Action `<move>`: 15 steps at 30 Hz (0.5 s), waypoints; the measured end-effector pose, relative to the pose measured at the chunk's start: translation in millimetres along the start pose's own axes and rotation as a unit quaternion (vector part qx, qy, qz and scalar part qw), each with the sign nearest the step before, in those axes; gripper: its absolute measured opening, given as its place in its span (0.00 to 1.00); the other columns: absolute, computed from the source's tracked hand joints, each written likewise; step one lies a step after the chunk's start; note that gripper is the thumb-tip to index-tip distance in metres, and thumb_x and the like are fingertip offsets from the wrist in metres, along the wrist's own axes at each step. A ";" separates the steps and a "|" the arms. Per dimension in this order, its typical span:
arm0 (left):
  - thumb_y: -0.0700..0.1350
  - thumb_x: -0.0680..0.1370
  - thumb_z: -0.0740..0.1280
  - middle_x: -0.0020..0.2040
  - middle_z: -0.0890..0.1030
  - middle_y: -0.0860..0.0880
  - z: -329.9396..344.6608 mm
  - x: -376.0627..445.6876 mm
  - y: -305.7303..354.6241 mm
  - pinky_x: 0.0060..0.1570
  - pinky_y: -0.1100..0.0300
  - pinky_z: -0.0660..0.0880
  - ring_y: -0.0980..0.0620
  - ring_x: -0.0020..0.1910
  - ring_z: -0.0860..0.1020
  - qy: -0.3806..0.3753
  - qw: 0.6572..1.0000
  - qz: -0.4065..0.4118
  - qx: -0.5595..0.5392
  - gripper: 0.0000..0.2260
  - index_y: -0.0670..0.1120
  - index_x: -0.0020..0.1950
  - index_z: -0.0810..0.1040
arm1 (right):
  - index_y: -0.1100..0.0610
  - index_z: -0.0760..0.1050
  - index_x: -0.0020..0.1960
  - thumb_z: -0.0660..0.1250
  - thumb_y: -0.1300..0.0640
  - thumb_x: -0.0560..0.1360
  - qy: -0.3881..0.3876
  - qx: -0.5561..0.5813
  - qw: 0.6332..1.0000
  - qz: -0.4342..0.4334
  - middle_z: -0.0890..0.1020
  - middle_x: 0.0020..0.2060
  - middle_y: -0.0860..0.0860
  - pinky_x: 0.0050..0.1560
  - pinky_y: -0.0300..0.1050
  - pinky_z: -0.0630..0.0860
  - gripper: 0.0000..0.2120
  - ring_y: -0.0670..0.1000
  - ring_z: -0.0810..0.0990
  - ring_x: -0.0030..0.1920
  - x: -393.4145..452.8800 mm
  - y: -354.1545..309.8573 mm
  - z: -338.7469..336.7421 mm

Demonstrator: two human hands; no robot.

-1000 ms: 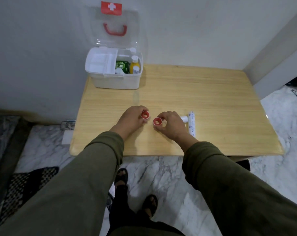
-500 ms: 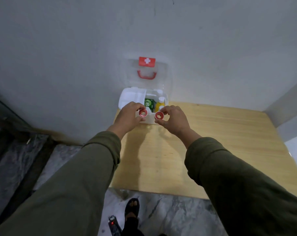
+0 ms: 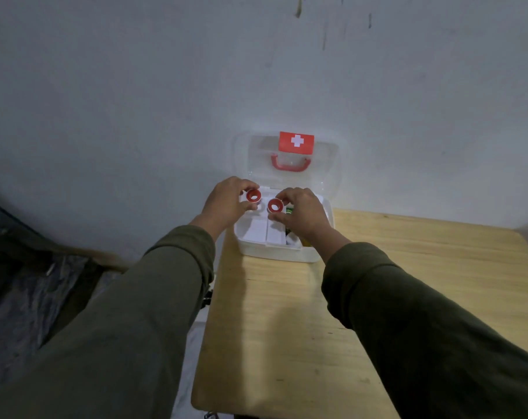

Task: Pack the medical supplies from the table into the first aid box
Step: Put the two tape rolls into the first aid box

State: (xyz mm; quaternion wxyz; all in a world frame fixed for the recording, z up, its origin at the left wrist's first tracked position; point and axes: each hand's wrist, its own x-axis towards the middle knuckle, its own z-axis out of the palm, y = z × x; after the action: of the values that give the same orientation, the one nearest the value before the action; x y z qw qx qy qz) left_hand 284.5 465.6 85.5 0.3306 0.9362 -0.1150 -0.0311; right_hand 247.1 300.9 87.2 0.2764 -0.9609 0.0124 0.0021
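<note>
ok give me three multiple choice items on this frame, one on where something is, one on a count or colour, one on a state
1. Where are the two red-cored tape rolls?
A. lying on the table
B. held over the first aid box
C. on the floor

2. What colour is the handle on the box lid?
A. red
B. blue
C. black

3. What state is the first aid box lid in?
A. shut flat
B. taken off and lying on the table
C. open, standing up against the wall

Key: 1 B, the left hand holds one tape roll and the right hand the other tape roll above the first aid box. 2 A, the handle is red. 3 C, the clear lid stands upright behind the tray.
</note>
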 end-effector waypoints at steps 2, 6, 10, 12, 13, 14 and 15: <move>0.45 0.71 0.74 0.58 0.79 0.47 0.1 8.3 -4.8 0.53 0.61 0.70 0.54 0.50 0.73 -0.016 1.000 -0.007 -0.004 0.19 0.47 0.61 0.78 | 0.55 0.77 0.57 0.74 0.49 0.69 -0.011 0.000 1.000 0.003 0.81 0.54 0.52 0.54 0.45 0.72 0.19 0.52 0.74 0.55 9.0 1.5 4.5; 0.45 0.69 0.76 0.59 0.80 0.46 2.0 17.4 -11.2 0.56 0.58 0.71 0.49 0.54 0.77 -0.051 0.999 -0.015 -0.008 0.22 0.47 0.62 0.78 | 0.54 0.78 0.55 0.74 0.48 0.68 -0.020 -0.011 1.000 0.007 0.82 0.52 0.51 0.51 0.44 0.70 0.19 0.51 0.74 0.53 20.2 3.9 14.5; 0.44 0.66 0.78 0.56 0.80 0.46 0.6 24.1 -16.0 0.56 0.58 0.71 0.47 0.55 0.77 -0.077 0.997 -0.015 -0.003 0.23 0.46 0.60 0.79 | 0.53 0.78 0.53 0.75 0.48 0.67 -0.034 -0.016 0.999 0.004 0.82 0.50 0.51 0.48 0.42 0.68 0.17 0.51 0.74 0.51 27.7 4.0 18.5; 0.44 0.66 0.78 0.55 0.78 0.45 0.4 26.7 -17.5 0.55 0.59 0.71 0.47 0.54 0.77 -0.083 0.997 -0.008 0.004 0.23 0.46 0.60 0.80 | 0.53 0.79 0.53 0.75 0.48 0.67 -0.042 -0.023 0.999 -0.001 0.82 0.50 0.51 0.48 0.42 0.68 0.17 0.51 0.74 0.51 31.3 3.1 19.6; 0.44 0.67 0.78 0.55 0.77 0.45 0.4 28.0 -18.0 0.54 0.60 0.71 0.46 0.54 0.76 -0.080 0.997 -0.006 0.012 0.22 0.47 0.60 0.79 | 0.54 0.79 0.53 0.75 0.48 0.67 -0.045 -0.024 0.999 -0.003 0.82 0.50 0.51 0.49 0.43 0.69 0.17 0.51 0.74 0.51 33.3 2.3 20.2; 0.44 0.67 0.77 0.55 0.75 0.44 0.5 29.2 -18.4 0.54 0.60 0.70 0.46 0.54 0.75 -0.075 0.997 -0.007 0.017 0.22 0.47 0.60 0.79 | 0.54 0.79 0.52 0.75 0.48 0.67 -0.048 -0.023 0.999 -0.002 0.82 0.50 0.51 0.49 0.43 0.69 0.17 0.51 0.73 0.51 35.0 1.4 20.9; 0.44 0.68 0.77 0.56 0.74 0.44 0.8 30.2 -18.9 0.55 0.60 0.70 0.45 0.54 0.75 -0.070 0.997 -0.011 0.019 0.22 0.47 0.61 0.79 | 0.53 0.79 0.52 0.75 0.48 0.67 -0.052 -0.025 0.998 -0.002 0.82 0.50 0.51 0.50 0.43 0.69 0.17 0.51 0.73 0.51 36.2 0.4 21.4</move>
State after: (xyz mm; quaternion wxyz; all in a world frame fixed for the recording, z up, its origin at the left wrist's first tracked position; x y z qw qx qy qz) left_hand 317.5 472.3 73.6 0.3031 0.9391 -0.1284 -0.0984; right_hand 283.4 311.2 68.4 0.2531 -0.9660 -0.0044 0.0520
